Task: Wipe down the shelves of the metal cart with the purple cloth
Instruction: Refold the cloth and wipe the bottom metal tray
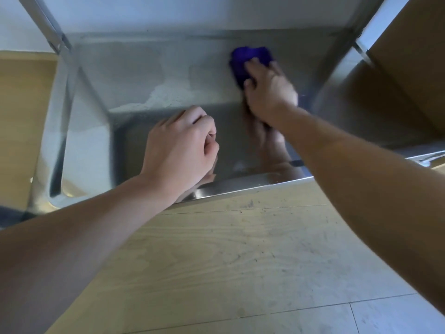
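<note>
I look down on a low shelf [149, 75] of the metal cart, a shiny steel surface that mirrors my arms. The purple cloth [250, 56] lies bunched near the shelf's far right. My right hand [269, 90] presses flat on it, fingers spread over the cloth, which looks blurred. My left hand [183, 145] rests as a loose fist on the shelf's front part, near the front rim [240, 186], holding nothing. A pale dusty patch [168, 97] shows in the middle of the shelf.
The cart's upright posts rise at the far left [50, 27] and the far right [363, 22]. A brown cardboard box [409, 75] stands close on the right. Light wood-look floor [228, 256] lies in front, and a white wall stands behind.
</note>
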Demonstrator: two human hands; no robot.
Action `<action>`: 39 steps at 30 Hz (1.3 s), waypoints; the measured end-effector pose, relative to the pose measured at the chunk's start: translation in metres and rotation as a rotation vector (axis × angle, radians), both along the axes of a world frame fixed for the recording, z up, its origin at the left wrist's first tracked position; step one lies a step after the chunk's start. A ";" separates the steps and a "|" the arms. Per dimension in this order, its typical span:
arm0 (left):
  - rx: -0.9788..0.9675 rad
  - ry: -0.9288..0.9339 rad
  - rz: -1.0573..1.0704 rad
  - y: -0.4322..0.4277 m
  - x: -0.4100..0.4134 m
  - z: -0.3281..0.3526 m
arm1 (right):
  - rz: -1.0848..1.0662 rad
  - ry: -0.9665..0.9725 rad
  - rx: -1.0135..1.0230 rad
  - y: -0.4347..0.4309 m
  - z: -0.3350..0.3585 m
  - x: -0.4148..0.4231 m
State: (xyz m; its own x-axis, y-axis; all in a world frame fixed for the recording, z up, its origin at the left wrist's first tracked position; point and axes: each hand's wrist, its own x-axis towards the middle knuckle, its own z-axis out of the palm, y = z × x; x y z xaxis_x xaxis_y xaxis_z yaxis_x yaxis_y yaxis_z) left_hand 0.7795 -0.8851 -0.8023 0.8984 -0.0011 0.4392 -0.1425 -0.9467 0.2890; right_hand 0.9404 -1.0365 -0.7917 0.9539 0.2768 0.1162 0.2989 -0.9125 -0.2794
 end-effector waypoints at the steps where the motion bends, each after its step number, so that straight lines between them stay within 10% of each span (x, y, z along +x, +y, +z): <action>1: 0.001 0.001 0.005 0.000 0.000 0.000 | 0.099 -0.002 0.014 0.009 -0.002 -0.016; 7: 0.020 -0.007 -0.006 0.000 -0.003 0.001 | 0.456 -0.109 0.012 -0.034 -0.005 -0.073; 16: 0.058 -0.007 -0.005 -0.001 -0.004 0.002 | -0.383 -0.059 -0.023 -0.185 0.004 -0.036; 28: 0.082 0.013 -0.375 -0.097 0.009 0.016 | 0.081 -0.079 -0.006 -0.177 0.003 -0.071; 39: 0.029 0.054 -0.432 -0.099 0.014 -0.001 | -0.499 -0.048 -0.010 -0.232 0.008 -0.050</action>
